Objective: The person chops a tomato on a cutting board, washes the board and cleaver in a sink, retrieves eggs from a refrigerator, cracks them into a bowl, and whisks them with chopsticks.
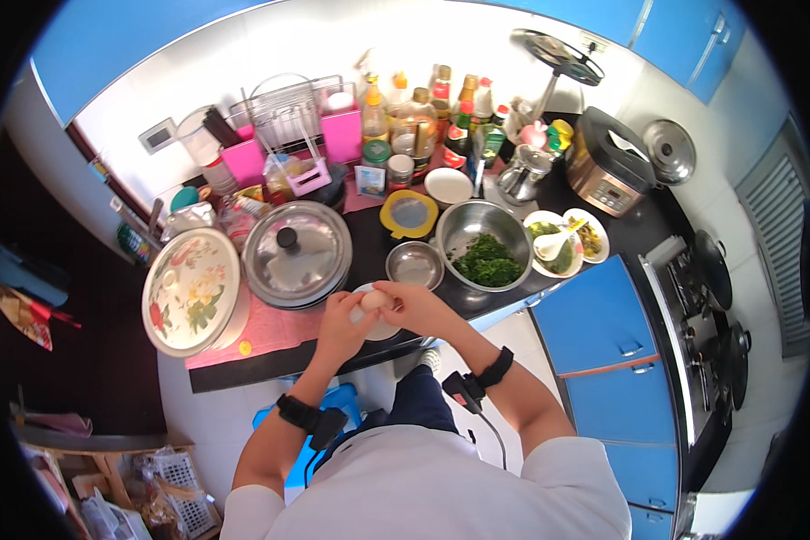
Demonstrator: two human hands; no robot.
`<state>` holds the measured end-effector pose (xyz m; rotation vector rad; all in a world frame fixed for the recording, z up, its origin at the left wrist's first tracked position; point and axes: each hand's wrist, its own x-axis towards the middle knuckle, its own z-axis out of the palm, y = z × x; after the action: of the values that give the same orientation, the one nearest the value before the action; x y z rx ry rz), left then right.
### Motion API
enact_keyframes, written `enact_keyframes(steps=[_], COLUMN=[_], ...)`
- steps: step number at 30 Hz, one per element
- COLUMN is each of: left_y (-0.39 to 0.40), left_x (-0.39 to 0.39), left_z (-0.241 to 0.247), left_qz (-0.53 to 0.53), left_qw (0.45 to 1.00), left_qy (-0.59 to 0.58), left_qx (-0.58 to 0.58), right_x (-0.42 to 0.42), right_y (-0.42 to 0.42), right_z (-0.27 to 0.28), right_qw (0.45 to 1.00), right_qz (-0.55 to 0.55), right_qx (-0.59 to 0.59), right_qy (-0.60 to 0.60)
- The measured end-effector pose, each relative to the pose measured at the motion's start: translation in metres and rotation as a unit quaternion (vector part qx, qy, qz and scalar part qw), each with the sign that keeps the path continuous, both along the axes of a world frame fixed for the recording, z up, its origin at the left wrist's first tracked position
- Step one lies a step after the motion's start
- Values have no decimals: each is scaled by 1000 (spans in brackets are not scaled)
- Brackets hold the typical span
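Note:
Both hands meet around an egg (376,301) at the counter's front edge. My left hand (342,326) has its fingertips on the egg's left side, and my right hand (412,307) grips it from the right. Whether the shell is cracked cannot be made out. Under the hands is a white bowl (386,331), mostly covered by them. Just behind it sits a small steel bowl (415,263). A larger steel mixing bowl (469,226) to the right holds chopped green leaves (489,262).
To the left stand a lidded steel pot (310,260) and a floral lidded pot (189,290). Right of the mixing bowl are two food bowls, one with a white spoon (551,247). Bottles (418,121) and a rice cooker (607,165) line the back. A gas stove (695,337) is far right.

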<state>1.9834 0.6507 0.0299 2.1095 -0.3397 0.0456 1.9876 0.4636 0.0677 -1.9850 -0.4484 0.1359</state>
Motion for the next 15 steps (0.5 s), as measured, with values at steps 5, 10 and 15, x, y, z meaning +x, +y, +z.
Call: enact_keyframes(steps=[5, 10, 15], left_y=[-13, -20, -29], left_x=[-7, -8, -14], left_z=[-2, -5, 2], left_qz=[80, 120, 150], left_qw=[991, 987, 981], left_qy=[-103, -100, -100], left_qx=[11, 34, 69], right_x=[5, 15, 28], right_y=[-1, -9, -19], right_z=[-1, 4, 2], right_qw=[998, 996, 992], right_qz=[19, 67, 121], right_qx=[-8, -51, -8], right_qy=[-61, -27, -27])
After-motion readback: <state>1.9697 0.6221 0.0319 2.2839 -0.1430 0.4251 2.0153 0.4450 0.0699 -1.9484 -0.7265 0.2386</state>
